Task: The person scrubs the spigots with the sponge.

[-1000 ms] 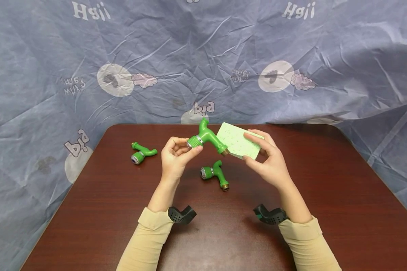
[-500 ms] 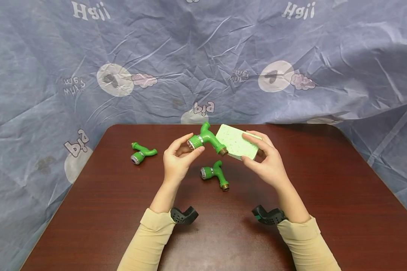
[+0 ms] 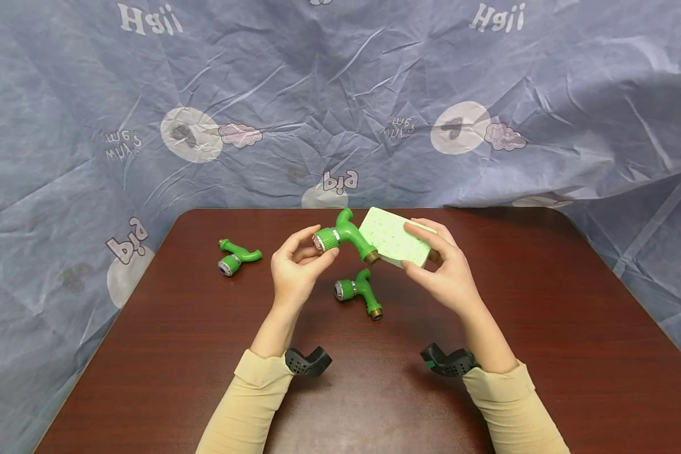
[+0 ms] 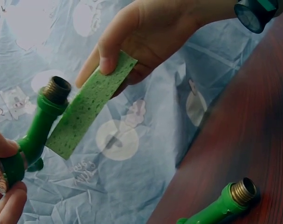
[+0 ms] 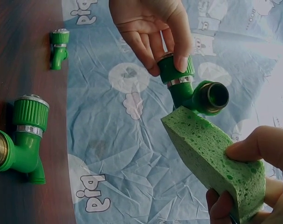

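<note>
My left hand (image 3: 296, 268) pinches the ribbed knob of a green faucet (image 3: 349, 232) between thumb and fingers, above the table. The faucet's brass threaded end (image 4: 58, 87) points toward my right side. In my right hand (image 3: 445, 268) is a pale green sponge (image 3: 394, 236), gripped at its outer end with the thumb on one face. The sponge's free end lies right at the faucet body, as the right wrist view shows. A second green faucet (image 3: 364, 293) lies on the table below the hands. Farther left lies a third faucet (image 3: 238, 257).
The dark reddish-brown table (image 3: 176, 366) reaches back to a hanging grey-blue printed cloth (image 3: 295, 113). Black wrist mounts (image 3: 309, 362) sit at both cuffs of the cream sleeves (image 3: 246, 403).
The held faucet has come slightly lower and a little to the right. The sponge has shifted slightly left with my right hand. Both grips stay the same, and the two lying faucets have not moved.
</note>
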A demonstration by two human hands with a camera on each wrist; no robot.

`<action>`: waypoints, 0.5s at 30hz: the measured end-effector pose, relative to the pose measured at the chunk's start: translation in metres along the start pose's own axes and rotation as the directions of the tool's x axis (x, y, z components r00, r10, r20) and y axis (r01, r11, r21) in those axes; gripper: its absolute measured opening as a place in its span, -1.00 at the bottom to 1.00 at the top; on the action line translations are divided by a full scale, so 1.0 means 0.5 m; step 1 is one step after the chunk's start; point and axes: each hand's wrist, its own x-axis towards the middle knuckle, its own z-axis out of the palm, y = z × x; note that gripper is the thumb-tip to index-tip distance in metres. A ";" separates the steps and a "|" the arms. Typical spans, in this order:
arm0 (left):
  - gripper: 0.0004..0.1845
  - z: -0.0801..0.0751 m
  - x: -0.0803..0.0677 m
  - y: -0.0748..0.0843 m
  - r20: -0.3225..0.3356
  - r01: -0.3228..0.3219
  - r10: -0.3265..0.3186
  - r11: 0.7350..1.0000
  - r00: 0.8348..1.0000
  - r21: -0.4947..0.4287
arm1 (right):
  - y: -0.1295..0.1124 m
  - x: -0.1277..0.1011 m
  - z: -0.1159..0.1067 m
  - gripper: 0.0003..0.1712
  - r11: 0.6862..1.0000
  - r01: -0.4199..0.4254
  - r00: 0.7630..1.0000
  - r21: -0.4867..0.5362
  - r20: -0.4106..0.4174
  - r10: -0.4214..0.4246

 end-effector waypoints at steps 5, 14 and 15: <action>-0.58 0.001 -0.001 0.001 -0.062 -0.006 0.007 1.000 0.998 0.024 | 0.022 0.001 -0.009 -0.36 1.000 -0.007 0.999 0.007 -0.035 0.007; -0.59 0.002 0.001 -0.005 -0.077 -0.018 0.020 0.999 0.997 0.027 | 0.046 0.003 -0.014 -0.35 0.990 0.060 0.993 0.125 -0.113 -0.046; -0.59 0.002 0.001 -0.005 -0.080 -0.023 0.025 0.999 0.996 0.030 | 0.044 0.002 -0.014 -0.35 0.988 0.064 0.992 0.143 -0.121 -0.047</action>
